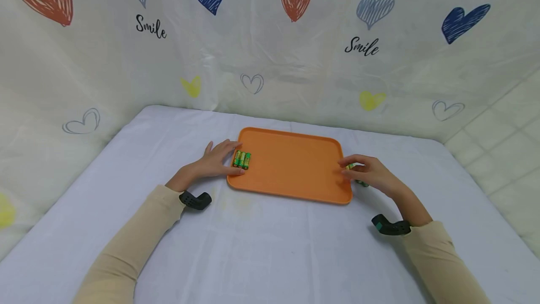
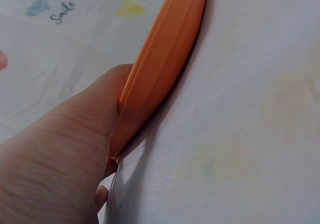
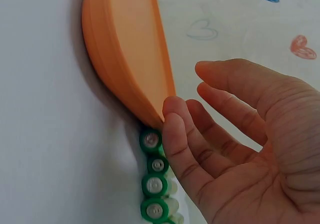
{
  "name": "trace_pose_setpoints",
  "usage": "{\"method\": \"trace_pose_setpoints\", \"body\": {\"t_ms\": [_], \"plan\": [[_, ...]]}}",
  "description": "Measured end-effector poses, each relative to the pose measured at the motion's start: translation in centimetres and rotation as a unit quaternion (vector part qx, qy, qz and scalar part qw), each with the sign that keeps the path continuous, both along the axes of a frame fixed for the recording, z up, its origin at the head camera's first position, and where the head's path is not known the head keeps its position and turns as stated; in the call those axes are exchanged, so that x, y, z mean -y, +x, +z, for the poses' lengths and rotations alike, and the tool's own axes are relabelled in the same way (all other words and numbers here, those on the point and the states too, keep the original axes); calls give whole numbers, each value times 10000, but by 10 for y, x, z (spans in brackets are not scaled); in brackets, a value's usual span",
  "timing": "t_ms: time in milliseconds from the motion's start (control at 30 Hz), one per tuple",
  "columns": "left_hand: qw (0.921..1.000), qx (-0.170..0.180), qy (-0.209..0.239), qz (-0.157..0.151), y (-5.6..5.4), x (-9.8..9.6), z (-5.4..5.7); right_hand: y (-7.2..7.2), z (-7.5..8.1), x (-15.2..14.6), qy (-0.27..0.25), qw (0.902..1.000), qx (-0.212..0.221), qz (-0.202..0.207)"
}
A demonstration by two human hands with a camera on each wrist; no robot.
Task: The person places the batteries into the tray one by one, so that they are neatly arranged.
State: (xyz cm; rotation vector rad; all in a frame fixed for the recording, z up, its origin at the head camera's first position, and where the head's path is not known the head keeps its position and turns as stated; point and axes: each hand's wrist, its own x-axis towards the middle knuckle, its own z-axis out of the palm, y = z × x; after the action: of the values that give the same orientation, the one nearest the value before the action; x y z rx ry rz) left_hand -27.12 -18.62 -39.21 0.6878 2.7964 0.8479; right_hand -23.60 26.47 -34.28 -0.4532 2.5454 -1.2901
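Observation:
An orange tray (image 1: pixel 291 165) lies on the table. Several green-and-gold batteries (image 1: pixel 242 159) sit side by side at its left end. My left hand (image 1: pixel 215 159) rests over the tray's left rim, thumb and fingers spread on either side of those batteries. In the left wrist view the thumb base lies along the tray wall (image 2: pixel 155 78). My right hand (image 1: pixel 371 172) hovers by the right rim, fingers loosely bent and nothing between them. Below it, another row of green batteries (image 3: pixel 154 185) lies on the table against the tray's outer edge, partly hidden by the hand in the head view.
A white cloth (image 1: pixel 261 247) covers the table, with faint stains in front of the tray. Behind it hangs a pale curtain (image 1: pixel 270 50) printed with hearts and words. Each wrist wears a black band (image 1: pixel 196 201).

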Motion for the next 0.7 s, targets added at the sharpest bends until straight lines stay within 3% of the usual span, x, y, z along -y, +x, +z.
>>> {"method": "trace_pose_setpoints", "body": {"t_ms": [267, 700], "plan": [[10000, -31, 47, -19, -1, 1, -2, 5, 2, -17, -73, 9998, -63, -177], [10000, 42, 6, -3, -5, 1, -6, 5, 0, -48, 259, 9980, -281, -494]]}}
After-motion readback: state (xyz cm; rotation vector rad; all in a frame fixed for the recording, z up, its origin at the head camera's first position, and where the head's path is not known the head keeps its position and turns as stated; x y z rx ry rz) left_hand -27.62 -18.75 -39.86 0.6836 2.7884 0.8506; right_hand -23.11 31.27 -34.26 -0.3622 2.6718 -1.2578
